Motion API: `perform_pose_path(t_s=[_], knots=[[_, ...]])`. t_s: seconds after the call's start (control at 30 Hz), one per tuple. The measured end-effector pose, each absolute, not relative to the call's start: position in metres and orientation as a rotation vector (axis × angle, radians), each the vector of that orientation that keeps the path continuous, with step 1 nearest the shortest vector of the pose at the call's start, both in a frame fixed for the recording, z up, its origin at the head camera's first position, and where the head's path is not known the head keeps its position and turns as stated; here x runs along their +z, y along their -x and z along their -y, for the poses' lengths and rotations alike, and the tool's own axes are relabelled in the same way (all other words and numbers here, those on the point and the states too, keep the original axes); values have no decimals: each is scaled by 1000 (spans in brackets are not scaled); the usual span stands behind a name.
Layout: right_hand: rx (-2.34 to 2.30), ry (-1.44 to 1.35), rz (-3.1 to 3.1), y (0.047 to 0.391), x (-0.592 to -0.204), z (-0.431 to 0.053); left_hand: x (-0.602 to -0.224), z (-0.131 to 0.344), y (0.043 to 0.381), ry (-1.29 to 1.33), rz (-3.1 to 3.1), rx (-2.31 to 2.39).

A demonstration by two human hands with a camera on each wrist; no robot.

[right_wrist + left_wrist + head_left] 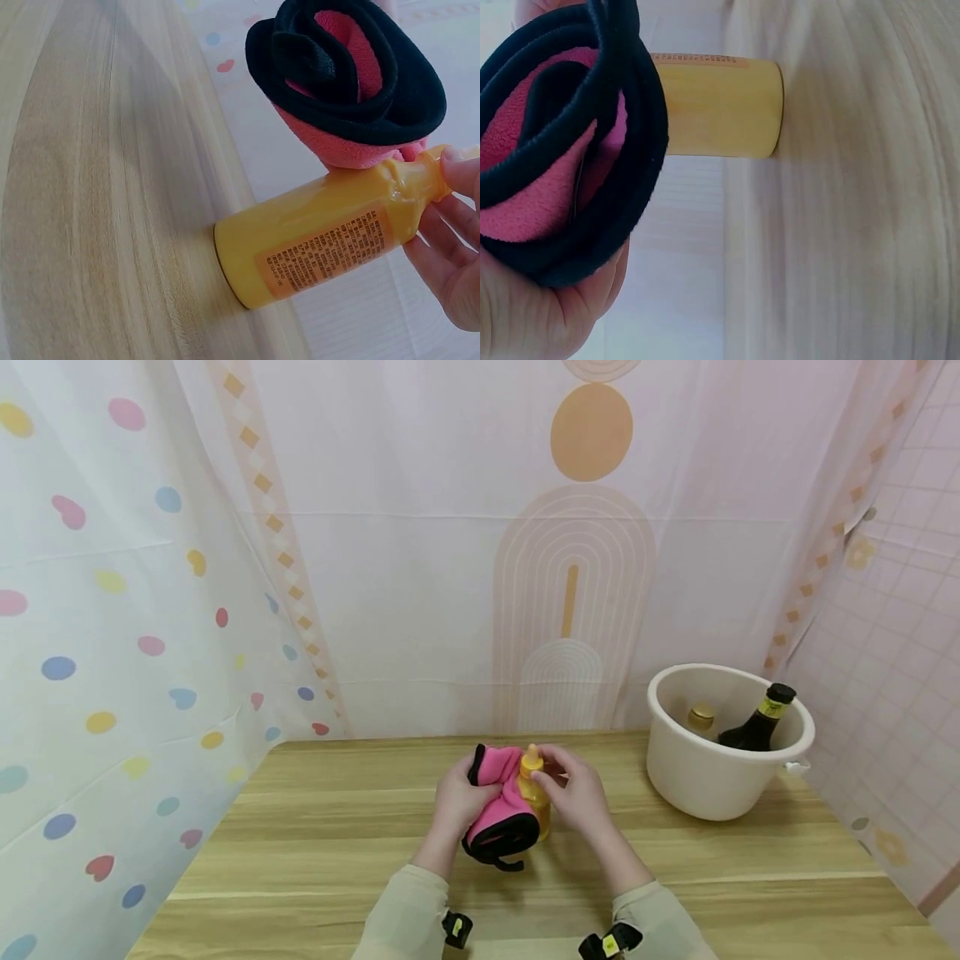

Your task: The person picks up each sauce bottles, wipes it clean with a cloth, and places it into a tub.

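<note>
My left hand (457, 800) grips a bunched pink cloth with black edging (495, 817), its thumb pressed over the fabric. In the left wrist view the cloth (532, 217) is rolled into loose folds. Beside it is a yellow squeeze bottle (534, 793) with a pointed nozzle cap. My right hand (579, 792) pinches the bottle around its neck, just under the cap. The right wrist view shows an orange label (326, 255) with small dark print on the bottle. The cloth lies against the bottle's upper side, and the bottle's base is right at the wooden tabletop (337, 827).
At the right stands a cream bucket (712, 785) with a dark bottle (753, 727) leaning in it and a gold-capped item (701, 717) inside. Patterned curtains (412, 610) hang behind the table and along both sides.
</note>
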State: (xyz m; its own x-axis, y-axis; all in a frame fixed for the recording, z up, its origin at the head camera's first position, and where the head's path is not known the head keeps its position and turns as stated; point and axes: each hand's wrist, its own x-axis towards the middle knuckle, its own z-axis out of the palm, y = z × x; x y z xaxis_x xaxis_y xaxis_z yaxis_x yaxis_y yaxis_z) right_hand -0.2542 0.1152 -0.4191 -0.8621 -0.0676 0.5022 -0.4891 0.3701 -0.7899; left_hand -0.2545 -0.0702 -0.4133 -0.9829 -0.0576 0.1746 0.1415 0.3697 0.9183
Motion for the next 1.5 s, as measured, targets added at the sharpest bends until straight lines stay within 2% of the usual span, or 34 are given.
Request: perform_pose_path(t_s=[0.8,0.97,1.2,1.5], knots=[[1520,-493,2235,253,-421,-114,-455,75,260,111,2646,-1609],[1454,-502,2255,251,-420,-113,-455,77,260,118,2670,-1549],[1102,-429,2313,247,-415,-107,-452,85,260,71,2617,-1487],[972,-373,2342,247,-407,-104,-428,98,258,31,2555,-1458]])
